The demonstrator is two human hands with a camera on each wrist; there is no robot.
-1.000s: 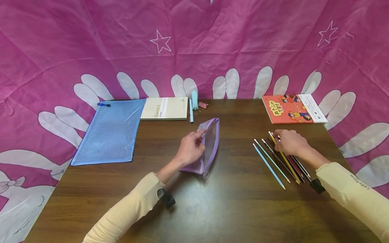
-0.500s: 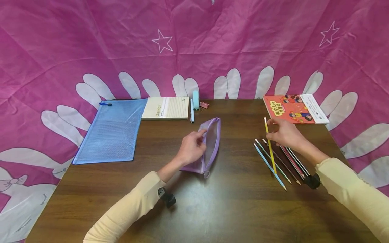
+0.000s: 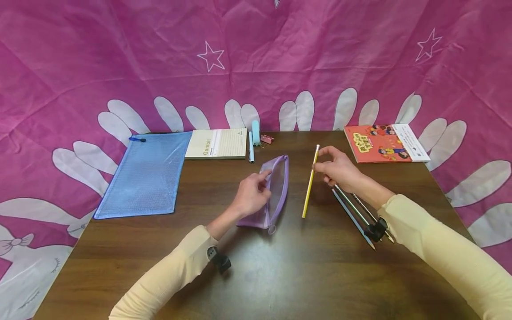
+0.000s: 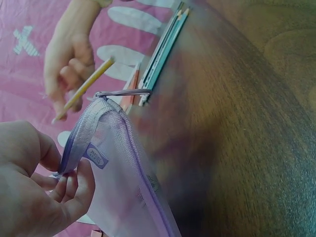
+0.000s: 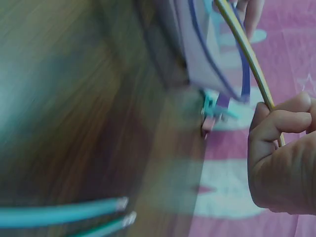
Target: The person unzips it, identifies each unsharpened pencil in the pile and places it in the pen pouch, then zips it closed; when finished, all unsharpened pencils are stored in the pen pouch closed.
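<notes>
My left hand (image 3: 251,195) pinches one edge of the purple mesh zip pouch (image 3: 284,193), whose mouth gapes toward the right. The left wrist view shows thumb and fingers on the zip edge of the pouch (image 4: 123,168). My right hand (image 3: 340,170) pinches a yellow pencil (image 3: 309,193) near its eraser end, above the table and right of the pouch. In the right wrist view the fingers curl round the yellow pencil (image 5: 253,59), which slants across the pouch's opening. Under my right forearm lie several other pencils (image 3: 348,212), partly hidden by the wrist.
A blue mesh zip folder (image 3: 142,178) and a notebook (image 3: 218,143) lie at the left and back. Beside them are a light-blue pen (image 3: 251,147), a light-blue stapler (image 3: 256,132) and a pink clip (image 3: 266,139). An orange book (image 3: 382,144) sits back right.
My right hand has lifted the yellow pencil out of the other pencils and carried it left toward the pouch. The left hand has kept its hold on the pouch without visible movement.
</notes>
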